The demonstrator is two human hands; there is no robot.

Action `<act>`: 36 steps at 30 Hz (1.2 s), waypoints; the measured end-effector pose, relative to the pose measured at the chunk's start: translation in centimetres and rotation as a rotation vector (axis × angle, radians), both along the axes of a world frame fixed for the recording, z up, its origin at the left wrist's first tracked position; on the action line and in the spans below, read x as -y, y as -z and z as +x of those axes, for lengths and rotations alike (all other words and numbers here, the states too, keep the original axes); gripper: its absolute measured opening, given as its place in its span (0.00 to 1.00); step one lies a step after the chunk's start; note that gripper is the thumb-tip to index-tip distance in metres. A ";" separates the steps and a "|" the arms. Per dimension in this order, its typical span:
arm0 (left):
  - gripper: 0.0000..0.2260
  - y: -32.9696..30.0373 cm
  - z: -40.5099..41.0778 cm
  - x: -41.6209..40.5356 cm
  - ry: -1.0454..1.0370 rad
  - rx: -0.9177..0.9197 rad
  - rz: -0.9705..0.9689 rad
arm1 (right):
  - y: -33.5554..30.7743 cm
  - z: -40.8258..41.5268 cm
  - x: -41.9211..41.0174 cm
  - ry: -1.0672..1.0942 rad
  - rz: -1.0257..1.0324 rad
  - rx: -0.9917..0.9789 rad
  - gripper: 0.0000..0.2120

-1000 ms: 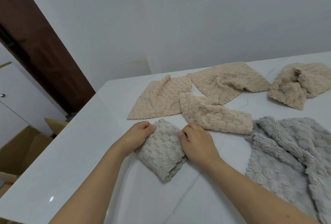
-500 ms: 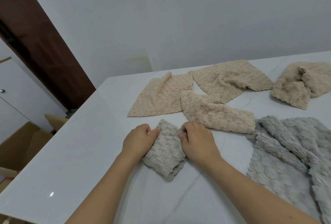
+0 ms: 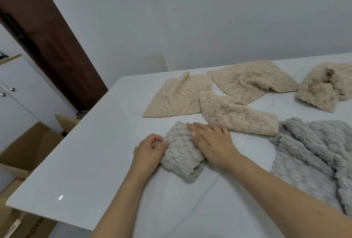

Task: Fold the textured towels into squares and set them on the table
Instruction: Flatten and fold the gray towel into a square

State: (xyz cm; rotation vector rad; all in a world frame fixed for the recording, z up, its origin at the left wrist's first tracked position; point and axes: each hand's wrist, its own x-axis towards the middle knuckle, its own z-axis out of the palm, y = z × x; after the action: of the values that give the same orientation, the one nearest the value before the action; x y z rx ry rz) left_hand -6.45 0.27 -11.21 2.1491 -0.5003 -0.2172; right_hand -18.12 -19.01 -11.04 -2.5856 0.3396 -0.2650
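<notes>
- The folded grey towel (image 3: 182, 154) is plush cloth with a bumpy, waffled nap.
- The beige towels (image 3: 179, 99) are matt, pebbled cloth.
- The loose grey towel (image 3: 312, 154) looks shaggier, fleecy.
- The bench (image 3: 91, 161) is smooth, glossy white with faint veining and one bright glint.
- The boxes (image 3: 28, 146) are matt brown cardboard.
- The door (image 3: 47, 34) is dark wood.

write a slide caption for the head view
Right hand flattens a folded grey towel while the left hand pinches its edge.
</notes>
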 end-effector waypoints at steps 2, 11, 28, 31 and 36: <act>0.07 -0.2 -0.2 0.0 -0.018 -0.010 -0.010 | 0.0 0.0 -0.1 -0.023 -0.052 -0.044 0.23; 0.14 -0.8 0.4 -1.4 -0.016 -0.073 0.053 | 0.7 0.7 -0.3 -0.006 -0.184 -0.090 0.21; 0.22 0.2 -8.6 -0.4 0.016 0.717 0.267 | 1.0 1.1 -0.7 0.021 -0.258 -0.087 0.22; 0.19 0.7 -8.8 -0.3 0.042 0.768 0.344 | 1.1 1.1 -0.7 0.021 -0.253 -0.087 0.24; 0.14 0.9 -8.7 -0.2 0.000 0.779 0.375 | 1.1 1.1 -0.7 0.020 -0.258 -0.098 0.29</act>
State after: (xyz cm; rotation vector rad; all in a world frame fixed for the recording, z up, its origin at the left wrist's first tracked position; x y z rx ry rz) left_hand -15.14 0.44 -12.11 2.5612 -0.9540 0.6000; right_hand -16.99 -18.33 -12.11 -2.8571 0.3890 -0.2004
